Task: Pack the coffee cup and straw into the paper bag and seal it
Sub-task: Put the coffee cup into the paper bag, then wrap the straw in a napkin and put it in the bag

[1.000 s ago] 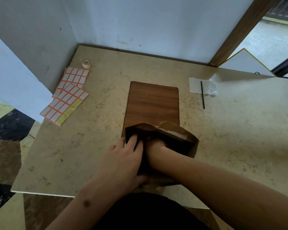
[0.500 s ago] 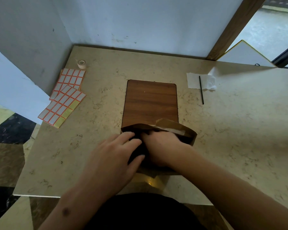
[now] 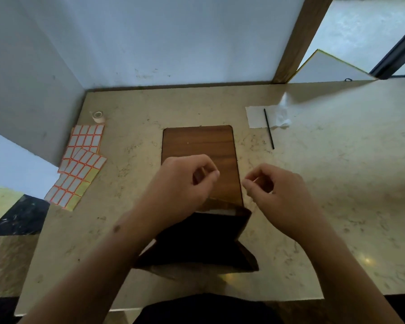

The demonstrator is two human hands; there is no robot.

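Two hands hang over the bag (image 3: 204, 239) and neither one holds it: that is your first risk. The bag stands at your 6 o'clock on the near edge of the table (image 3: 337, 206), its mouth open upward and dark inside, so you cannot tell from here whether the cup is in it. With nothing steadying it, a knock from either wrist could tip it toward you and off the edge, and its near foot already looks close to the rim.

Your left hand (image 3: 185, 183) hovers over the bag's far left rim, fingers curled loosely with thumb and forefinger close, holding nothing you can see. Your right hand (image 3: 274, 190) is just right of the far right corner, fingers curled the same way, tips nearly meeting; if it pinches anything, it is too small to make out. Both hands are clear of the paper, above and slightly beyond the mouth.

Beyond them, at 12 o'clock, lies the board (image 3: 198, 143), partly under the bag's far side; an uneven footing there may make the bag rock.

The straw (image 3: 268, 128) lies at 1 o'clock, well apart from your right hand, across a napkin (image 3: 257, 115). Reaching for it takes a hand away from the unsupported bag, and sealing before it goes in would leave the job short.

The stickers (image 3: 80, 164) sit at 10 o'clock, the tape (image 3: 98, 116) beyond them.
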